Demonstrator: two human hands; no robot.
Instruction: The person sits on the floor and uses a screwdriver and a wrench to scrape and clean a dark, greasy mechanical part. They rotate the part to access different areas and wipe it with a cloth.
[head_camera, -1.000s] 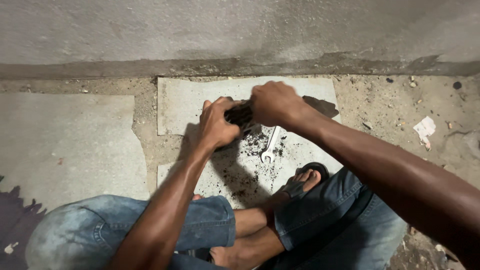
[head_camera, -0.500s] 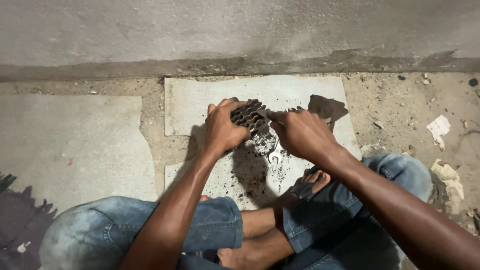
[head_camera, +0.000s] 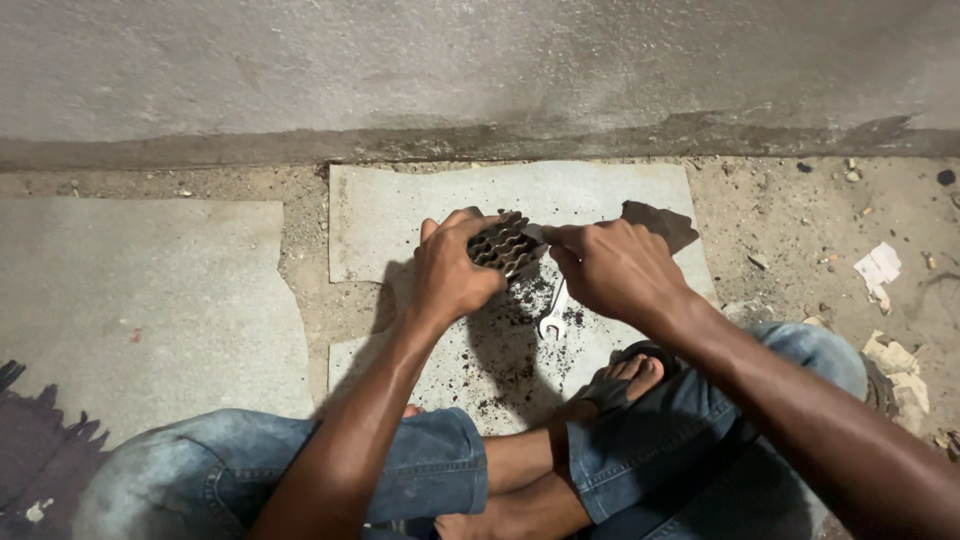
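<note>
Now the right hand (head_camera: 615, 270), which covered the toothed metal cluster (head_camera: 505, 245) a second ago, has slid to its right end and pinches it, while the left hand (head_camera: 450, 272) stays clamped around it above the grey sheet's (head_camera: 400, 210) middle, the spanner (head_camera: 553, 312) lying below amid dark crumbs (head_camera: 500, 350).

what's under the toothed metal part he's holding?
Below the stacked sprocket held by the left hand: a grey mat speckled with dark grit, and a spanner. The right hand hides the spanner's upper end.
</note>
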